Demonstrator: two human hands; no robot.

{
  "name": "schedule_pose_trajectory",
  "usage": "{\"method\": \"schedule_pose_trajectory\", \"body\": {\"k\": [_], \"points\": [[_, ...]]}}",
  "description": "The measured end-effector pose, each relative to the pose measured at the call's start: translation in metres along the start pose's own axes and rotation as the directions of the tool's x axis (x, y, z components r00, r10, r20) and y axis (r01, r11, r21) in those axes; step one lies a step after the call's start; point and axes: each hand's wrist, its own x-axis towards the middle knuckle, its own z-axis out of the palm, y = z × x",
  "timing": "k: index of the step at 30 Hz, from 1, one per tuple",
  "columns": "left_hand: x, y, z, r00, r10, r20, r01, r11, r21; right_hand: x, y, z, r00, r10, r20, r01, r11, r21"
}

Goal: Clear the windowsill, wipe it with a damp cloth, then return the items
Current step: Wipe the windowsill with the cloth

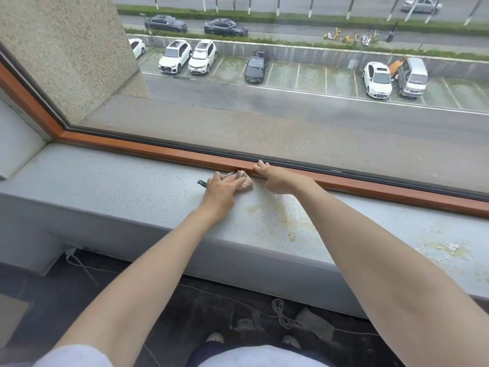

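Pink cloth [244,182] lies bunched by the wooden frame [158,152] under my flat, pressing left hand [222,186], right hand [277,180] braced open-fingered on that frame, so I should drag firmly across the windowsill [119,186] toward the yellowish stains [277,218].

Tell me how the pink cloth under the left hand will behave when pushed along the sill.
Probably floppy: the cloth lies bunched under the left hand. Likely light, being a small soft wad. It may drag rather than slide on the speckled windowsill.
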Motion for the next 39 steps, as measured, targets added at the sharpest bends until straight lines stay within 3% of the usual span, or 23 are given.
{"method": "schedule_pose_trajectory", "body": {"k": [2,7,9,11,13,19,22,25,28,31,33,36,37,39], "points": [[-0.007,0.020,0.004,0.999,0.003,-0.034,-0.004,0.999,-0.034,0.001,-0.001,0.002,1.000,-0.008,0.004,0.008,1.000,0.003],[-0.019,0.010,0.005,0.936,0.347,0.064,-0.341,0.936,-0.088,0.002,-0.003,0.002,1.000,-0.014,0.005,0.014,1.000,-0.001],[-0.012,-0.008,0.005,0.953,0.293,0.082,-0.286,0.955,-0.082,0.001,0.001,0.003,1.000,-0.014,-0.002,0.014,1.000,0.006],[-0.007,-0.007,0.003,0.993,0.106,0.053,-0.104,0.993,-0.048,0.000,0.003,0.003,1.000,-0.017,0.004,0.017,1.000,0.001],[-0.007,0.007,0.000,1.000,0.025,0.010,-0.024,0.999,-0.043,0.004,-0.002,0.003,0.999,-0.026,0.023,0.026,1.000,0.002],[-0.011,0.016,-0.005,0.926,0.339,0.168,-0.336,0.941,-0.048,-0.006,-0.003,0.013,0.991,-0.064,-0.118,0.060,0.997,-0.039],[0.003,-0.003,-0.011,0.955,0.245,0.169,-0.242,0.970,-0.034,-0.026,0.017,0.006,0.964,-0.091,-0.250,0.081,0.995,-0.051],[0.007,0.016,-0.013,0.994,0.085,0.064,-0.087,0.996,0.031,-0.042,0.041,-0.001,0.962,-0.014,-0.274,-0.027,0.989,-0.145],[-0.006,0.042,0.001,0.973,0.213,0.085,-0.217,0.975,0.043,-0.049,0.056,0.007,0.964,0.068,-0.258,-0.108,0.984,-0.145],[-0.001,0.009,0.000,0.924,0.362,0.122,-0.362,0.932,-0.020,-0.036,0.048,0.016,0.972,0.078,-0.222,-0.110,0.985,-0.136],[0.011,-0.016,-0.002,0.939,0.322,0.124,-0.319,0.947,-0.044,-0.028,0.038,0.015,0.974,0.095,-0.207,-0.125,0.983,-0.138],[0.014,-0.005,-0.007,0.997,0.084,-0.001,-0.083,0.995,-0.058,-0.022,0.032,0.011,0.974,0.106,-0.202,-0.133,0.983,-0.129],[0.011,0.008,-0.006,0.998,0.065,-0.015,-0.066,0.995,-0.075,-0.021,0.030,0.011,0.973,0.110,-0.201,-0.137,0.983,-0.123],[0.000,0.030,0.001,0.983,0.185,0.020,-0.182,0.979,-0.093,-0.019,0.029,0.011,0.974,0.118,-0.196,-0.141,0.984,-0.110]]}}
